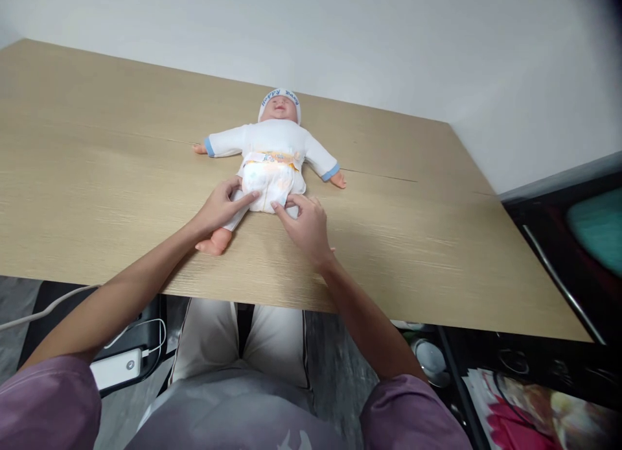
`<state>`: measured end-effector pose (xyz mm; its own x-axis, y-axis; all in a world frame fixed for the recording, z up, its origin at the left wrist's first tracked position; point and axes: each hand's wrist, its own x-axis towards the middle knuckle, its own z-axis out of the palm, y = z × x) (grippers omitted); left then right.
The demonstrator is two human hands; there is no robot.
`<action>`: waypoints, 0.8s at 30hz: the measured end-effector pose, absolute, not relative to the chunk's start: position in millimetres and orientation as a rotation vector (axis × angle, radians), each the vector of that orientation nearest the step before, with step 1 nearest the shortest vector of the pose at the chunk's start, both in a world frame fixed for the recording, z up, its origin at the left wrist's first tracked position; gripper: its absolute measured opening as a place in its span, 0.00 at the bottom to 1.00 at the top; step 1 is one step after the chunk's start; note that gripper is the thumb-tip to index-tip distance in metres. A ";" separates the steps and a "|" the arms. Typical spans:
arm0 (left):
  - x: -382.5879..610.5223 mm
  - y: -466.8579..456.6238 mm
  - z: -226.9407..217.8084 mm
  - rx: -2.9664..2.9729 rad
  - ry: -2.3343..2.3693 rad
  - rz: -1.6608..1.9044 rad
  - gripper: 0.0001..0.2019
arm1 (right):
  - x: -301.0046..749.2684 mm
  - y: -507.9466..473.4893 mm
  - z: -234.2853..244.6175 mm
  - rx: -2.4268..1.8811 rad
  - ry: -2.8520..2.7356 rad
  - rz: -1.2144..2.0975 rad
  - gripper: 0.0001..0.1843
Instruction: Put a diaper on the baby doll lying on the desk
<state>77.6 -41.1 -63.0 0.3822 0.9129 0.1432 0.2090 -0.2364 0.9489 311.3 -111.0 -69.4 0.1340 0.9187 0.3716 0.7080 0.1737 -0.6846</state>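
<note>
A baby doll (279, 135) in a white outfit with blue cuffs and a lettered white cap lies face up on the table, arms spread. Around its hips is a white diaper (268, 177) with a patterned orange waistband. My left hand (226, 207) grips the diaper's edge at the left leg, its thumb lying on the front. On the other side, my right hand (306, 223) pinches the leg edge between thumb and fingers. One doll foot (216, 241) shows below my left hand; my right hand and wrist mostly cover the other leg.
The wooden table (121, 203) meets a white wall (340, 41) at the back. Below its front edge, a white power bank (116, 369) with a cable rests on a black seat at left. Dark shelving with a round container (430, 358) and colourful packages (525, 414) stands at right.
</note>
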 end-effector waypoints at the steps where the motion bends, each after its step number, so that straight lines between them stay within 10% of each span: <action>1: 78.1 -40.4 -63.9 1.683 0.994 0.941 0.22 | 312.1 -109.9 -69.7 -1.586 -1.607 0.349 0.30; 24: 59.7 -31.8 -69.3 1.528 0.816 0.865 0.30 | 340.6 -116.7 -75.2 -1.432 -1.632 0.397 0.14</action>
